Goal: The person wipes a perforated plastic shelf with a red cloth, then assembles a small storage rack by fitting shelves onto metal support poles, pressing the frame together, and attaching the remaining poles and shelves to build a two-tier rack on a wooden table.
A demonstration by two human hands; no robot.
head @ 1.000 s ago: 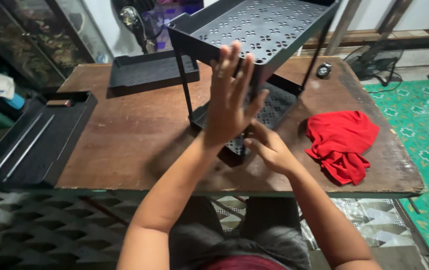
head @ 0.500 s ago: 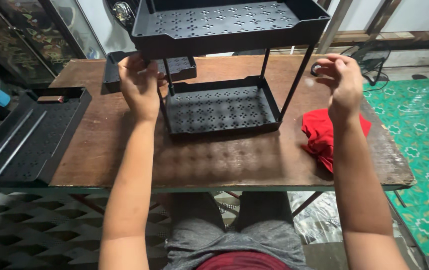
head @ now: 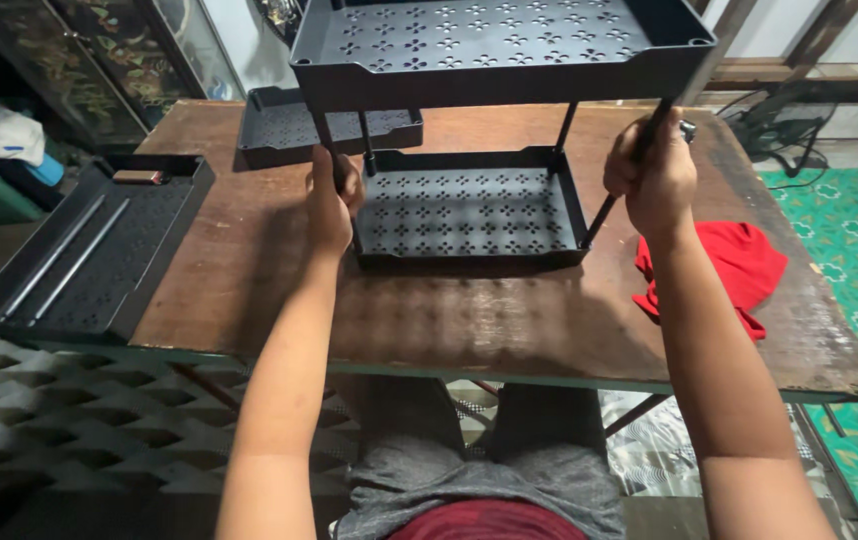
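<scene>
- Holding the front left black metal post [head: 334, 150] is the left hand [head: 332, 200]; its fingers are wrapped tight around the post, just beside the near left corner of the lower black tray with flower-shaped holes [head: 469, 205]
- The right hand [head: 652, 180] is a closed fist around the front right black metal post [head: 654, 118]; that post leans, slanting down toward the near right corner of the lower tray
- The lower tray sits flat on the brown wooden tabletop [head: 469, 320], near the middle; the upper black tray with flower-shaped holes [head: 499, 45] is up above it, resting on four thin posts; both back posts stand behind the hands
- A crumpled red cloth [head: 724, 270] lies on the tabletop to the right, near the right arm but not touching the trays
- Another black tray with holes [head: 289, 130] lies flat at the back left of the tabletop, apart from the rack
- A long black tray holding two thin metal rods [head: 89, 255] hangs off the left edge of the tabletop; a small brown block sits at its far end
- A green patterned rug [head: 849, 250] covers the floor on the right; grey shorts and a red shirt edge show at the bottom
</scene>
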